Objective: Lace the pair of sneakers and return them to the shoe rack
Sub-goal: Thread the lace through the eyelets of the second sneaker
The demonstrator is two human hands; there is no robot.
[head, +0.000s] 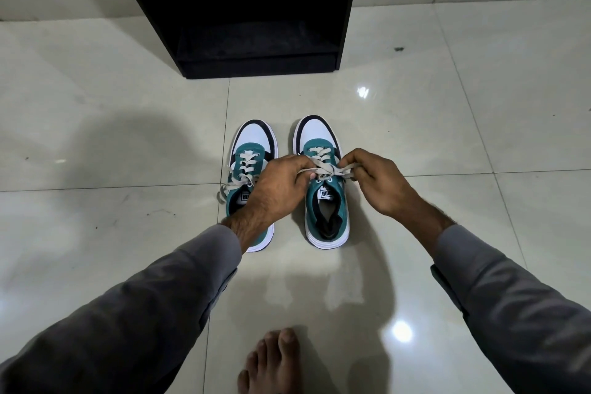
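Two teal, white and black sneakers stand side by side on the floor, toes pointing away from me. The left sneaker (252,150) is laced, its pale lace tied in a bow with loops hanging to its left. Over the right sneaker (319,137), my left hand (281,182) and my right hand (380,182) each pinch a strand of its pale lace (326,166), which crosses in a knot between them above the tongue. My left forearm covers the heel of the left sneaker.
A black shoe rack (236,19) with open shelves stands straight ahead against the wall, beyond the sneakers. The floor is glossy pale tile (112,137). My bare foot (275,361) rests at the bottom centre.
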